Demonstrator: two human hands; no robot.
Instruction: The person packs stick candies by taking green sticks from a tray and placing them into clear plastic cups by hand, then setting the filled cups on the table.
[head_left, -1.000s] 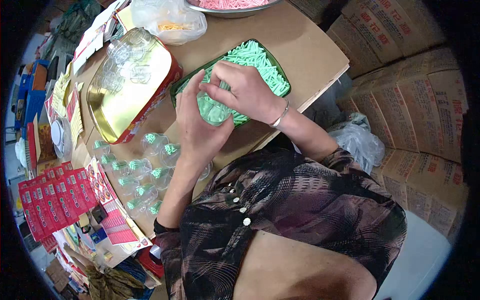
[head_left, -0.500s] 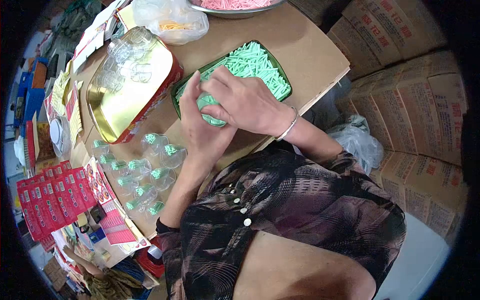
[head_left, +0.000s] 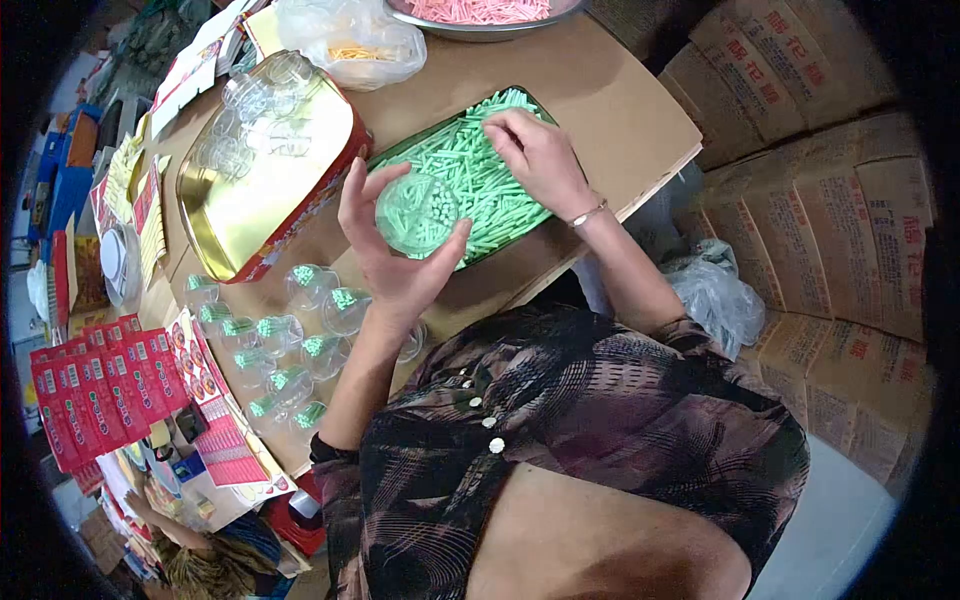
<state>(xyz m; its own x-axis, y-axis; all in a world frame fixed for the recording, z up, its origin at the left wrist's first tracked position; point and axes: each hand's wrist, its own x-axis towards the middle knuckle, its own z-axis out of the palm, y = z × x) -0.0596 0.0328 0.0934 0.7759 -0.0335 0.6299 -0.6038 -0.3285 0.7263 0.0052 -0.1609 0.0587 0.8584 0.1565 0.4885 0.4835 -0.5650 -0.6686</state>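
Right hand (head_left: 542, 165) has come off the clear cup (head_left: 405, 238) and swung over the right part of the green tray (head_left: 432, 131); half a second ago both hands were bunched together. Left hand (head_left: 392, 270) has opened wider round the cup, whose round outline now shows.

Left: thumb and fingers grasp the cup by its sides, over the tray's left end, a bundle of green sticks inside. Right: fingers curled, thumb near the index, just at the loose green sticks (head_left: 485, 195); cannot tell if any is pinched.

Edges: tray sits close to the table's (head_left: 625, 110) near edge, which runs slantwise under the right forearm. Open room: bare tabletop beyond the tray and to its right, up to the corner. Tight on the left: red-and-gold tin (head_left: 235, 220) with clear cups (head_left: 285, 85) lying inside, its wall near the left fingertips.

In the way: cluster of filled cups (head_left: 343, 312) right beside the left forearm. Farther back: plastic bag (head_left: 385, 45) with orange sticks, metal bowl (head_left: 490, 32) of pink sticks. Red packets (head_left: 105, 390) and another person (head_left: 205, 565) at lower left, well apart. Cartons (head_left: 790, 225) stacked right, off the table.
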